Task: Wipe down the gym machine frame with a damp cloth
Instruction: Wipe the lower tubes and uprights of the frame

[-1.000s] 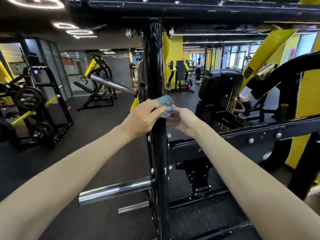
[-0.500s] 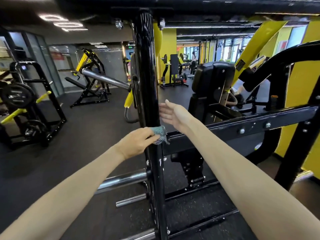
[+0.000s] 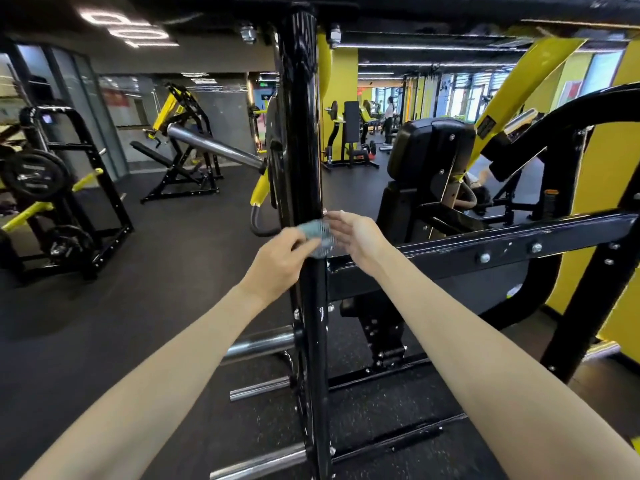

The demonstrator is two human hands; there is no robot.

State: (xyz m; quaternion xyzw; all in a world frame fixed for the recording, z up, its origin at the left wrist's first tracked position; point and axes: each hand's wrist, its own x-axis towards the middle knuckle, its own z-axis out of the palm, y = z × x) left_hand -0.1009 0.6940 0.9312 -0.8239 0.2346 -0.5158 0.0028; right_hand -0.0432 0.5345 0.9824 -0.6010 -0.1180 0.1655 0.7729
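A glossy black upright post [image 3: 299,140] of the gym machine frame runs down the middle of the view. A black crossbar [image 3: 502,251] with bolts joins it from the right. My left hand [image 3: 280,261] grips a small blue-grey cloth [image 3: 320,235] and holds it against the post just above the joint with the crossbar. My right hand [image 3: 358,235] is right of the post, fingers straight, its fingertips close to the cloth's right edge. Whether it touches the cloth is unclear.
Chrome weight pegs [image 3: 258,344] stick out left of the post low down. A black padded seat unit [image 3: 429,157] stands behind the crossbar. Black-and-yellow machines [image 3: 62,188] occupy the left floor. A person [image 3: 389,117] stands far back.
My left hand slid the cloth down the post, then back up a little. My right hand left the cloth, opened, and now sits beside it again.
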